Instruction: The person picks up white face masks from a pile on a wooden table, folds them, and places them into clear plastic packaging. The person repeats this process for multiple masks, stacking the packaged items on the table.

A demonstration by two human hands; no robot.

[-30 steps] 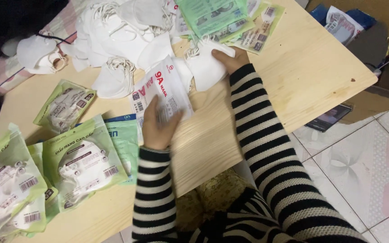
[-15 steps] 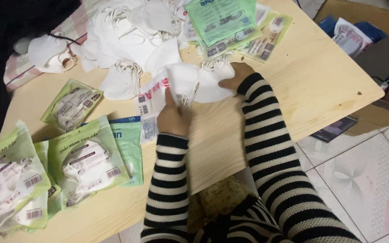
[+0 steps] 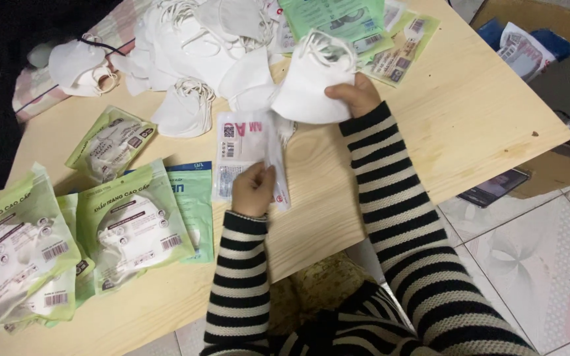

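My left hand (image 3: 253,190) grips the lower edge of a clear plastic pouch with red print (image 3: 242,153) that lies on the wooden table (image 3: 470,125). Above it my right hand (image 3: 357,94) holds a stack of folded white face masks (image 3: 311,82) lifted clear of the pouch's top. Both arms wear black-and-white striped sleeves. A heap of loose white masks (image 3: 192,46) lies just behind the hands.
Green mask packets lie at the left (image 3: 133,224), (image 3: 18,254), (image 3: 108,144), and more at the table's far side (image 3: 338,20). A teal flat pouch (image 3: 196,198) sits beside my left hand. A phone (image 3: 493,186) lies on the tiled floor.
My right hand has pulled the white masks up and away from the pouch. My left hand slid down to the pouch's lower edge. The camera view has tilted slightly.
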